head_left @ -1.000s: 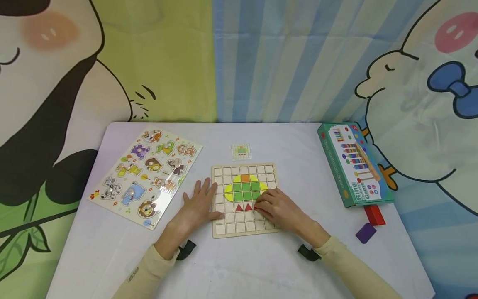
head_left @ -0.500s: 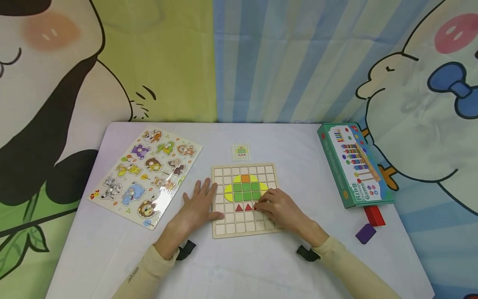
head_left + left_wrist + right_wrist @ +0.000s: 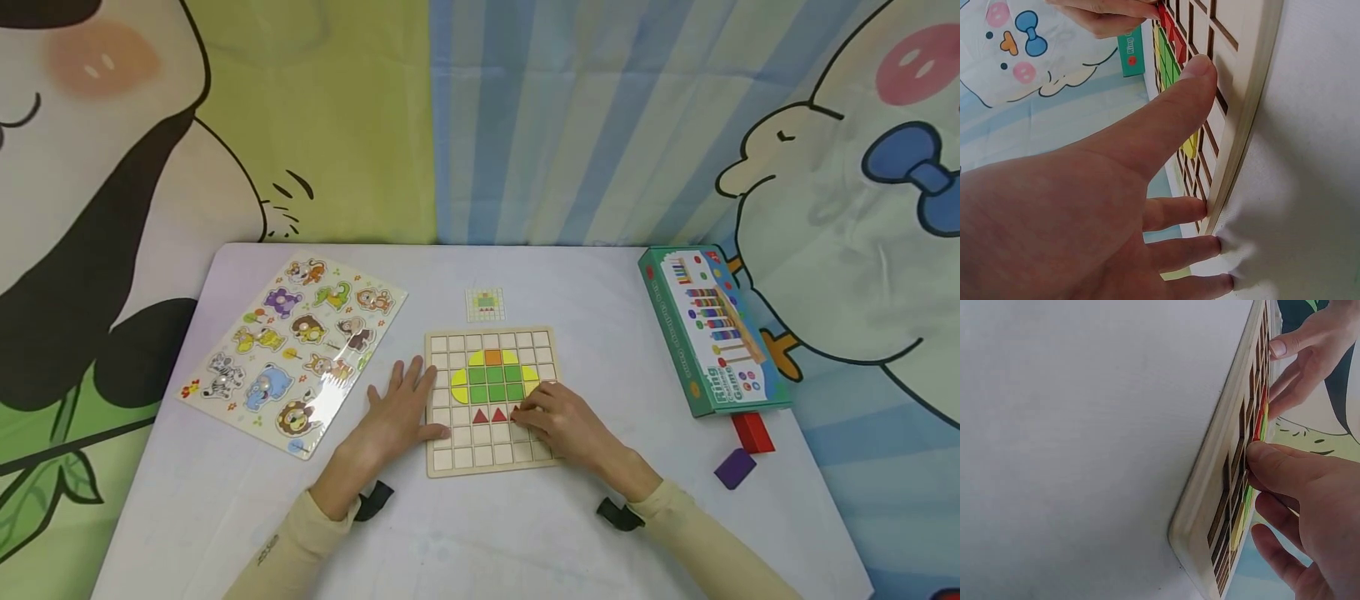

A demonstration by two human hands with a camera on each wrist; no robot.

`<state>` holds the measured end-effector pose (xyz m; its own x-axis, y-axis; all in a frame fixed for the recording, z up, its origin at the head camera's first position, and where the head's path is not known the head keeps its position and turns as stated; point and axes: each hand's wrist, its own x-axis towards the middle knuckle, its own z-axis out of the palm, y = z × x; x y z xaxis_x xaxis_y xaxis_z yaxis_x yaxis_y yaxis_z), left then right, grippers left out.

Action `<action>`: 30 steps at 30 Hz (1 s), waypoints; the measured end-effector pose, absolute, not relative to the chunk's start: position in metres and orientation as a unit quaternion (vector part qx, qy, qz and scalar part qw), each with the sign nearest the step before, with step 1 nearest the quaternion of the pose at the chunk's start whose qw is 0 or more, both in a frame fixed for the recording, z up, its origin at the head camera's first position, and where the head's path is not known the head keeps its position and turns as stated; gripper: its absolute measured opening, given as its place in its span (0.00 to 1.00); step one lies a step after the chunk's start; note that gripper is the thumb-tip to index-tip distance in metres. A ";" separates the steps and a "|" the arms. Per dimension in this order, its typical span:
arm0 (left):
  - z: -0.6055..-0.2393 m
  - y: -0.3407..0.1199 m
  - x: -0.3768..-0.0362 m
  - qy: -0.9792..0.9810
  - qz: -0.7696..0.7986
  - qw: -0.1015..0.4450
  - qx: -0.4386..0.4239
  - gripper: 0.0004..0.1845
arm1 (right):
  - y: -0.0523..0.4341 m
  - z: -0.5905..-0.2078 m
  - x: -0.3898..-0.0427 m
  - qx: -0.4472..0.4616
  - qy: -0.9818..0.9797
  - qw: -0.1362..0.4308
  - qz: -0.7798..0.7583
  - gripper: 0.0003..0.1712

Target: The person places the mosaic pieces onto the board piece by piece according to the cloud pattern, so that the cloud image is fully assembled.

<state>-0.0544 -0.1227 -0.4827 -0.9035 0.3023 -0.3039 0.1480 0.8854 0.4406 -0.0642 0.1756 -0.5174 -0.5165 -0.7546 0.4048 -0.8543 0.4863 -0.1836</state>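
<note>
L hand [image 3: 397, 417] flat on grid board [image 3: 491, 462]

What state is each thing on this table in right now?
Grid board: flat, partly filled with coloured tiles.
Left hand: open, flat against the board's left edge.
Right hand: fingers pressing a red tile into the board.
Animal puzzle: complete, untouched.
Green box: closed, lying flat.
Red block, purple block: loose.

Left hand [image 3: 396, 417] and right hand [image 3: 558, 417] on wooden grid board [image 3: 491, 458].
</note>
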 end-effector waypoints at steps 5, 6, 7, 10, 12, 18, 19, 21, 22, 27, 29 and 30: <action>-0.482 -0.122 -0.054 0.953 0.208 0.184 0.118 0.55 | 0.176 -0.517 -0.061 0.469 -0.853 0.135 0.184 0.10; -0.482 -0.122 -0.054 0.954 0.208 0.183 0.118 0.55 | 0.176 -0.517 -0.061 0.469 -0.854 0.135 0.182 0.10; -0.482 -0.122 -0.054 0.954 0.207 0.184 0.117 0.55 | 0.176 -0.517 -0.060 0.468 -0.854 0.135 0.181 0.10; -0.482 -0.122 -0.055 0.954 0.207 0.183 0.116 0.55 | 0.177 -0.517 -0.059 0.467 -0.856 0.135 0.175 0.11; -0.482 -0.122 -0.055 0.954 0.206 0.182 0.116 0.55 | 0.177 -0.518 -0.059 0.467 -0.857 0.137 0.169 0.12; -0.481 -0.122 -0.054 0.953 0.209 0.184 0.115 0.55 | 0.178 -0.520 -0.053 0.475 -0.855 0.157 0.136 0.14; -0.481 -0.122 -0.054 0.953 0.210 0.185 0.114 0.55 | 0.179 -0.520 -0.052 0.476 -0.855 0.161 0.131 0.14; -0.481 -0.122 -0.054 0.953 0.212 0.187 0.113 0.55 | 0.179 -0.521 -0.050 0.473 -0.857 0.162 0.125 0.14; -0.481 -0.122 -0.054 0.952 0.213 0.187 0.113 0.55 | 0.179 -0.521 -0.049 0.471 -0.858 0.162 0.123 0.14; -0.482 -0.122 -0.053 0.952 0.213 0.189 0.111 0.55 | 0.179 -0.522 -0.046 0.465 -0.863 0.163 0.111 0.14; -0.482 -0.121 -0.053 0.953 0.211 0.188 0.111 0.55 | 0.179 -0.522 -0.045 0.466 -0.863 0.166 0.108 0.14; -0.482 -0.121 -0.053 0.953 0.211 0.186 0.112 0.55 | 0.179 -0.522 -0.045 0.466 -0.862 0.168 0.109 0.14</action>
